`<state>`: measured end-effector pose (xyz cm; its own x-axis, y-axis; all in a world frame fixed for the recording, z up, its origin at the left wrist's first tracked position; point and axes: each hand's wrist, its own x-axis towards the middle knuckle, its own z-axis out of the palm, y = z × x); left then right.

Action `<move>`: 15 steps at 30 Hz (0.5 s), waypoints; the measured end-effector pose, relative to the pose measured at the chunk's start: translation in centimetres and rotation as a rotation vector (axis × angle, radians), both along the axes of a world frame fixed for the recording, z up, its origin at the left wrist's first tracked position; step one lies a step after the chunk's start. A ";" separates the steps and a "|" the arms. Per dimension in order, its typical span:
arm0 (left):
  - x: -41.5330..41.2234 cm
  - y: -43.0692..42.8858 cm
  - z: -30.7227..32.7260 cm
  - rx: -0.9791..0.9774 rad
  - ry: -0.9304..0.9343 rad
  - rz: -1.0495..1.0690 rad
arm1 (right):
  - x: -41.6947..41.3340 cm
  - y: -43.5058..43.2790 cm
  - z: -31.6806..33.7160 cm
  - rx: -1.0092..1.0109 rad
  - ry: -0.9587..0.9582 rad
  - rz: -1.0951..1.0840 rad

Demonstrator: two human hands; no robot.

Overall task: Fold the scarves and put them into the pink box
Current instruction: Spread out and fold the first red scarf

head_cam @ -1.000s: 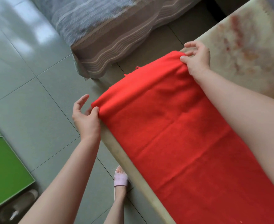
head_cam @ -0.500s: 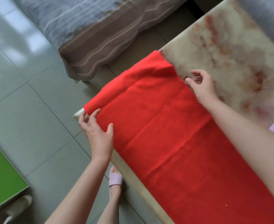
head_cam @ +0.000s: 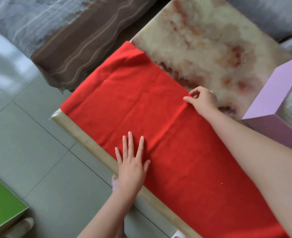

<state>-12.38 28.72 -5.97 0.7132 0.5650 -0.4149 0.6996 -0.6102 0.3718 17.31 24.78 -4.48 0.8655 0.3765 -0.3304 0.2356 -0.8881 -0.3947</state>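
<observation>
Left hand (head_cam: 132, 167) and right hand (head_cam: 203, 100) have both left the far end of the red scarf (head_cam: 159, 126) and now sit nearer along it. The marbled counter (head_cam: 202, 48) carries the scarf, which lies flat in a long strip along its left edge, the far end slightly rumpled. The pink box (head_cam: 270, 100) stands on the counter to the right, apart from the scarf. The left hand lies flat on the cloth with fingers spread. The right hand pinches the scarf's right edge.
</observation>
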 end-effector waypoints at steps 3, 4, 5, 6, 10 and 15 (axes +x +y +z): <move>-0.4 0.2 -0.5 0.046 0.009 -0.056 | -0.1 0.6 -0.5 0.054 0.053 -0.074; -0.5 0.4 -0.6 0.056 0.016 -0.084 | -0.1 0.6 -0.5 0.082 0.055 -0.100; -0.6 0.4 -0.7 0.052 0.025 -0.106 | 0.0 0.6 -0.4 0.094 0.023 -0.113; -0.8 0.5 -0.8 0.040 0.033 -0.116 | 0.1 0.4 -0.3 0.097 -0.035 -0.119; -0.9 0.4 -1.0 0.069 0.041 -0.133 | 0.2 -1.4 -0.5 0.080 -0.087 -0.096; -0.5 -0.3 -0.6 0.106 0.029 -0.164 | 0.1 -2.3 -1.1 0.038 -0.046 -0.073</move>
<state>-12.92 28.44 -6.61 0.7879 0.4840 -0.3807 0.5971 -0.7516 0.2802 17.44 22.48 -5.59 0.9050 0.3238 -0.2759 0.1900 -0.8880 -0.4188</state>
